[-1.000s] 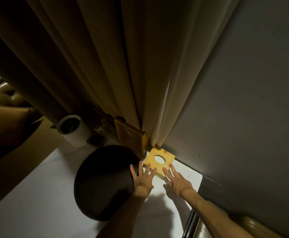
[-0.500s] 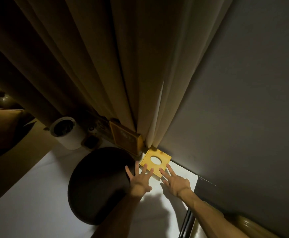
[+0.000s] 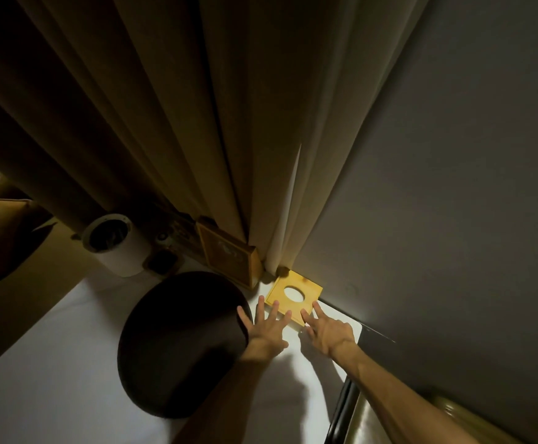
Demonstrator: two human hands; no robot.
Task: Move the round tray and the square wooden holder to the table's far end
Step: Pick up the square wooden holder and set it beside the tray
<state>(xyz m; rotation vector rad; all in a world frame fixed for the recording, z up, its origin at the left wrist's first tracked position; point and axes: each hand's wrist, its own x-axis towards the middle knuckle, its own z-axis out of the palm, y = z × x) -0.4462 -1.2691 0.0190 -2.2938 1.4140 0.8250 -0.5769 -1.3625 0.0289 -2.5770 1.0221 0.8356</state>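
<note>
The square wooden holder (image 3: pixel 294 295) is sitting tight in the far corner, with the grey wall (image 3: pixel 437 219) touching it on the right and the curtain (image 3: pixel 229 123) hanging down behind it. A framed picture (image 3: pixel 227 256) is blocking its left side. The round tray (image 3: pixel 181 344) is filling the middle. The white table (image 3: pixel 46 379) is lying bare on the left, giving hands room there.

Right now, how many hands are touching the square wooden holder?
2. The left hand has fingertips on the square wooden holder's near-left edge, beside the round tray; the right hand has fingers on its near-right corner. Both lie flat and open.
</note>
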